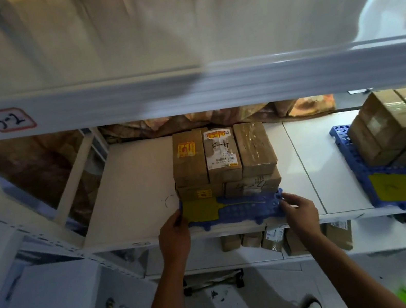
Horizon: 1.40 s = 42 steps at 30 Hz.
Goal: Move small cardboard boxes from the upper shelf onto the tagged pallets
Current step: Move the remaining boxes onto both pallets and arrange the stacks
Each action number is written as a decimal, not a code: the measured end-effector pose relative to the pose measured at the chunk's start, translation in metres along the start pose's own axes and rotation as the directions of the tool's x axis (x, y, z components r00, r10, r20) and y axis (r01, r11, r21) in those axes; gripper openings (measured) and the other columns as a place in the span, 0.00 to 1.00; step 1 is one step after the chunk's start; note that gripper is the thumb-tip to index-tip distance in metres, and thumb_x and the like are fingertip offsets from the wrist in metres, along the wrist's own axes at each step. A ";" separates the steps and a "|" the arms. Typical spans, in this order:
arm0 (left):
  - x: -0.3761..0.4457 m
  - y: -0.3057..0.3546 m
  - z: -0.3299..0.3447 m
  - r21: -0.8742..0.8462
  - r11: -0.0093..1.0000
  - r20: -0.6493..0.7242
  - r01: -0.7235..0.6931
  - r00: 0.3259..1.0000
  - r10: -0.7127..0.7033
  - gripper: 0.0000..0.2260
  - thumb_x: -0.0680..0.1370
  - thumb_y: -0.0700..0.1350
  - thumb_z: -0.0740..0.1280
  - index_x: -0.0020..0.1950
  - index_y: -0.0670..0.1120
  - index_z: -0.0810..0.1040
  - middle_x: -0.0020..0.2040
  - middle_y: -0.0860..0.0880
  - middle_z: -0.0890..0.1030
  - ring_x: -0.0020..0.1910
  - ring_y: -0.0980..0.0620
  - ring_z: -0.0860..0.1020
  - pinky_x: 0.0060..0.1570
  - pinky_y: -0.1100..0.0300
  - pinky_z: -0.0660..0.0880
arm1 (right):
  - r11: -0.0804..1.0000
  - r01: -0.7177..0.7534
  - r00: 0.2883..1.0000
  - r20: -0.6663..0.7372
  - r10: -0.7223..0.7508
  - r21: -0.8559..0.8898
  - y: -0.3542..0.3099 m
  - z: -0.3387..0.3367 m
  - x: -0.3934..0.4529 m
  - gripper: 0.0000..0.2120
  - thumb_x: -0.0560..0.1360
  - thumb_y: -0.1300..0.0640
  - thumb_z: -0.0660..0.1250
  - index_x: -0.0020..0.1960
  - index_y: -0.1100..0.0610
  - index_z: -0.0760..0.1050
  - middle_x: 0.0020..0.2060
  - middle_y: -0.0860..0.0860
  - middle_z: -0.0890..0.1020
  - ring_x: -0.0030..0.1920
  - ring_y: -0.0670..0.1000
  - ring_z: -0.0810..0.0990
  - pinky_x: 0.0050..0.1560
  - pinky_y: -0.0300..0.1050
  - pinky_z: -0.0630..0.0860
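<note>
Only two pallets (249, 206), loaded.

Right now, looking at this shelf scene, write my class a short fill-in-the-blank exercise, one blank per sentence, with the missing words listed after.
1. Both hands, the left hand and the right hand, grip the front corners of a ____ plastic pallet.
2. The tag lying on that pallet is ____ in colour.
3. The top row of the stacked cardboard boxes holds ____ boxes side by side.
4. The red-framed label on the shelf beam reads ____.

Missing words: blue; yellow; three; 3-2
</note>
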<state>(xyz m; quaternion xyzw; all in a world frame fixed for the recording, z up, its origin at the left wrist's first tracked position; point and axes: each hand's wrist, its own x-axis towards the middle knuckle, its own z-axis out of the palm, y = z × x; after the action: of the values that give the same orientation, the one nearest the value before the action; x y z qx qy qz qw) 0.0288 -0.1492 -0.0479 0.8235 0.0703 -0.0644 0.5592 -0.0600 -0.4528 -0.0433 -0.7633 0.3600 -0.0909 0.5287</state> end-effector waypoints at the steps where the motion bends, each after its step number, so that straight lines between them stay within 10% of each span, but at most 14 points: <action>1: -0.002 0.000 0.003 0.019 1.000 0.008 -0.016 1.000 0.016 0.11 0.83 0.42 0.64 0.62 0.51 0.82 0.54 0.55 0.80 0.51 0.52 0.79 0.51 0.61 0.70 | 1.000 0.000 1.000 -0.006 0.000 -0.001 0.002 -0.003 0.000 0.15 0.83 0.58 0.68 0.69 0.57 0.80 0.60 0.56 0.85 0.53 0.54 0.83 0.45 0.38 0.77; 7: 0.001 0.005 0.007 0.055 0.998 0.043 0.040 0.998 -0.043 0.13 0.83 0.48 0.59 0.54 0.49 0.83 0.53 0.47 0.84 0.51 0.46 0.79 0.48 0.57 0.71 | 0.998 -0.019 0.998 -0.064 0.014 -0.066 0.001 -0.012 0.010 0.19 0.85 0.50 0.63 0.72 0.57 0.76 0.66 0.58 0.81 0.58 0.54 0.81 0.51 0.42 0.76; 11: 0.017 0.037 0.012 -0.266 0.942 0.024 0.203 0.979 -0.204 0.20 0.86 0.51 0.55 0.77 0.47 0.68 0.73 0.49 0.71 0.72 0.49 0.69 0.72 0.56 0.63 | 0.979 -0.056 0.997 -0.040 0.065 0.195 -0.028 -0.009 0.024 0.25 0.87 0.43 0.51 0.81 0.52 0.63 0.79 0.52 0.68 0.78 0.56 0.67 0.77 0.56 0.63; 15: 0.031 0.062 0.020 -0.406 0.882 0.116 0.239 0.971 -0.209 0.15 0.85 0.57 0.53 0.59 0.59 0.79 0.59 0.52 0.81 0.52 0.59 0.80 0.53 0.58 0.77 | 0.914 -0.130 0.987 0.142 0.081 0.384 -0.059 -0.005 0.029 0.24 0.84 0.36 0.52 0.74 0.40 0.73 0.71 0.45 0.77 0.67 0.51 0.77 0.59 0.45 0.74; 17: 0.031 0.063 0.022 -0.363 0.899 0.155 0.247 0.967 -0.203 0.19 0.85 0.58 0.51 0.63 0.54 0.79 0.60 0.47 0.81 0.56 0.48 0.81 0.60 0.50 0.76 | 0.932 -0.123 0.981 0.181 0.063 0.341 -0.065 -0.004 0.029 0.21 0.82 0.34 0.53 0.61 0.41 0.81 0.59 0.48 0.85 0.56 0.51 0.82 0.46 0.45 0.77; 24: 0.040 0.056 0.022 -0.405 0.888 0.131 0.218 0.975 -0.180 0.16 0.86 0.55 0.52 0.54 0.59 0.80 0.54 0.52 0.83 0.52 0.53 0.81 0.56 0.52 0.79 | 0.959 -0.043 0.989 0.148 0.001 0.281 -0.061 -0.008 0.033 0.19 0.84 0.39 0.52 0.60 0.43 0.79 0.56 0.49 0.84 0.55 0.50 0.82 0.41 0.39 0.78; 27: 0.041 0.054 0.022 -0.440 0.877 0.119 0.192 0.981 -0.155 0.15 0.85 0.57 0.53 0.58 0.62 0.79 0.53 0.61 0.82 0.48 0.66 0.81 0.44 0.68 0.78 | 0.960 -0.011 0.990 0.135 -0.028 0.278 -0.057 -0.003 0.033 0.17 0.85 0.42 0.52 0.60 0.44 0.77 0.57 0.49 0.83 0.57 0.51 0.81 0.45 0.44 0.80; 35: 0.030 0.059 0.034 -0.456 0.859 0.144 0.232 0.972 -0.186 0.18 0.85 0.61 0.48 0.57 0.62 0.77 0.54 0.57 0.81 0.51 0.58 0.80 0.48 0.59 0.76 | 0.944 -0.076 0.996 0.077 0.054 0.322 -0.048 0.013 0.024 0.27 0.84 0.38 0.48 0.77 0.49 0.64 0.73 0.55 0.73 0.70 0.57 0.73 0.70 0.66 0.72; 42: 0.043 0.076 0.018 -0.473 0.881 0.037 0.013 0.999 0.005 0.21 0.86 0.57 0.49 0.78 0.57 0.64 0.75 0.59 0.69 0.71 0.63 0.68 0.66 0.67 0.65 | 0.944 0.167 0.985 -0.083 -0.149 0.283 -0.067 -0.002 0.019 0.26 0.86 0.38 0.47 0.82 0.43 0.60 0.80 0.46 0.65 0.75 0.45 0.65 0.73 0.46 0.63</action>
<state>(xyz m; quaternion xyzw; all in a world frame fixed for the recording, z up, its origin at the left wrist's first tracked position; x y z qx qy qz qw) 0.0851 -0.1916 0.0064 0.6607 0.0749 -0.0619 0.7443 -0.0173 -0.4547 0.0112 -0.7010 0.2965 -0.2077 0.6145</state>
